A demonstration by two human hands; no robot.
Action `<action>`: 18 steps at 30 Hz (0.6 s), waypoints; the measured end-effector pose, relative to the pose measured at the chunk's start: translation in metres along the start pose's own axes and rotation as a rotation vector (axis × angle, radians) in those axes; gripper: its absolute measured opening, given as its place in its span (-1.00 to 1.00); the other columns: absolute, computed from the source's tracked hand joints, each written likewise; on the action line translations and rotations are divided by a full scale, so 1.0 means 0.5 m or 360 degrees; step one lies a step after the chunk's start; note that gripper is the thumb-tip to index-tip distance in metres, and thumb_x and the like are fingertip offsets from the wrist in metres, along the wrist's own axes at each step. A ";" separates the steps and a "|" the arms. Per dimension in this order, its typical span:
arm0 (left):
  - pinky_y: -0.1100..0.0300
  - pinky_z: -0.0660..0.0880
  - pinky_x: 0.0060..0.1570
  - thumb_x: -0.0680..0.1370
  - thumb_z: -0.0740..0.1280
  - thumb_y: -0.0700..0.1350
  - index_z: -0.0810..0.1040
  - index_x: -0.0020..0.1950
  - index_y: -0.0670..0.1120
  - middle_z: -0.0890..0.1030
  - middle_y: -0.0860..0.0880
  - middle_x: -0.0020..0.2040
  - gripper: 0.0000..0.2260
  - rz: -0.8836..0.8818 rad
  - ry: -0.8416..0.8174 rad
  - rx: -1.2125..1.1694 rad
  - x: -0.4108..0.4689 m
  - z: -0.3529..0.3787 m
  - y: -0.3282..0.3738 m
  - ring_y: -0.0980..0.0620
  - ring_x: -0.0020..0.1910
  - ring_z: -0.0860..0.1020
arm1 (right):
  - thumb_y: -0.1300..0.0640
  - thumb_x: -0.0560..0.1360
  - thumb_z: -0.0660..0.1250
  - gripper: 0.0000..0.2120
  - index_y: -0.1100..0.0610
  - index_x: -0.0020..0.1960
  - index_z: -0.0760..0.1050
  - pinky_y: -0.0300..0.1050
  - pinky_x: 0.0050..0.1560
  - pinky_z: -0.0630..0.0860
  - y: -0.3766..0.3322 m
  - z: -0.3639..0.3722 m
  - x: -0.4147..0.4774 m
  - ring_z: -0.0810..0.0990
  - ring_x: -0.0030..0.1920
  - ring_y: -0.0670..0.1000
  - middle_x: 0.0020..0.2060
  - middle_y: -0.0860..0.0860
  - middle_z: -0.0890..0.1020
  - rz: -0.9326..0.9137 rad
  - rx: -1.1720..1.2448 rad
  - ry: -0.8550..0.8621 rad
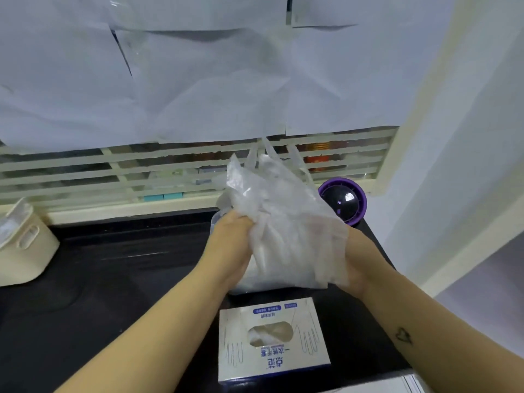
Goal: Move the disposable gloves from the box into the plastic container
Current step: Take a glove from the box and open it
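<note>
Where the left hand (232,239) grips, the gloves (286,222) bunch translucent

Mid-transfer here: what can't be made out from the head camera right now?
- plastic container: head view, nearly all hidden behind glove bundle and left hand.
- right hand: head view, fingers covered by the bundle.
- box: head view, gloves left inside unclear through the small opening.
- beige basket: head view, cut by left edge.
</note>
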State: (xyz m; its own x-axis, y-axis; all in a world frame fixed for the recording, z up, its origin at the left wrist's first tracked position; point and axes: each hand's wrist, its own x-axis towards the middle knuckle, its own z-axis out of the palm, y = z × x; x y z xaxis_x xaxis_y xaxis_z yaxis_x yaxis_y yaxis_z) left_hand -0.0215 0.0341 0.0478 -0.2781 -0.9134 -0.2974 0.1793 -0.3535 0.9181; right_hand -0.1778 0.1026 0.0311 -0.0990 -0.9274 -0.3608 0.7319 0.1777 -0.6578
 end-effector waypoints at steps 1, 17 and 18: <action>-0.01 0.48 0.20 0.62 0.13 -0.36 0.48 0.24 -0.32 0.63 -0.21 -0.01 -0.76 0.0007 0.0016 -0.0071 0.000 -0.007 0.006 -0.19 0.06 0.60 | 0.17 0.54 0.23 -0.71 0.14 -0.16 0.72 -0.08 -0.21 0.64 0.000 0.000 0.004 0.68 -0.19 0.04 -0.15 0.09 0.69 -0.0023 -0.0023 -0.0030; 0.03 0.52 -0.09 0.65 0.10 0.17 0.56 -0.11 -0.06 0.55 -0.01 -0.22 -0.61 0.0399 0.0219 0.1760 0.115 -0.216 0.114 -0.11 -0.16 0.59 | 0.03 0.31 0.58 -0.71 0.21 -0.17 0.57 -0.43 -0.28 0.48 0.009 0.020 0.084 0.50 -0.37 -0.22 -0.32 0.10 0.55 0.0242 0.0166 0.0053; 0.03 0.52 -0.21 0.63 0.19 0.07 0.47 -0.27 -0.06 0.47 0.01 -0.35 -0.67 0.0518 0.0200 0.2067 0.123 -0.222 0.119 -0.08 -0.34 0.50 | -0.08 0.45 0.42 -0.69 0.18 -0.13 0.56 -0.38 -0.30 0.42 0.006 0.034 0.088 0.42 -0.39 -0.27 -0.29 0.15 0.53 0.0187 0.0026 0.0154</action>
State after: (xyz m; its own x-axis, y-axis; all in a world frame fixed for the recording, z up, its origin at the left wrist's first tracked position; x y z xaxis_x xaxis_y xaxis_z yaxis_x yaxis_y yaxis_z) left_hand 0.0770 -0.0655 0.0548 -0.2940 -0.9555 0.0224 -0.8172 0.2635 0.5125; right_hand -0.1685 0.0567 0.0249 -0.0761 -0.8641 -0.4975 0.7532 0.2771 -0.5965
